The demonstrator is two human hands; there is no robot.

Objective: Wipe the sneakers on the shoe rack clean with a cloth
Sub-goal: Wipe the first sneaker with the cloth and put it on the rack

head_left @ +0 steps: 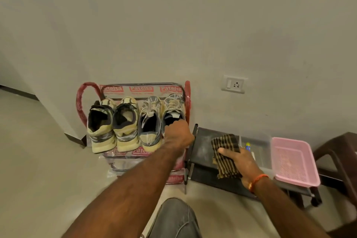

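Here the left hand [178, 133] grips the heel collar of the rightmost sneaker [172, 108], fingers curled into the shoe's mouth, knuckles up. The right hand [241, 160] holds the cloth [225, 152], thumb laid across it, the rest draped over the dark low shelf [202, 145] under that hand.

Step in hand, as I judge it: taking up the first shoe; no wiping begun. Next move likely calls for lifting the shoe clear of the rack rail and its neighbour, then bringing cloth and shoe together.

Just left of the grip, touching it: the matching grey-and-cream sneaker [150, 121], mesh upper, pale laces, rubber heel scuffed. Further left, a second pair [112, 123], cream with dark collars, foam soles yellowed. All four stand toes to the wall, heels toward the person, on the top tier of the shoe rack [188, 92]: metal tube frame wrapped in red, printed clear plastic over the bars.

Cloth: limp woven stuff, brown-and-tan stripes, crumpled. Right of the cloth hand, a pink plastic basket [295, 162], perforated floor, and a clear box, contents unclear. Wall socket [234, 84] above.
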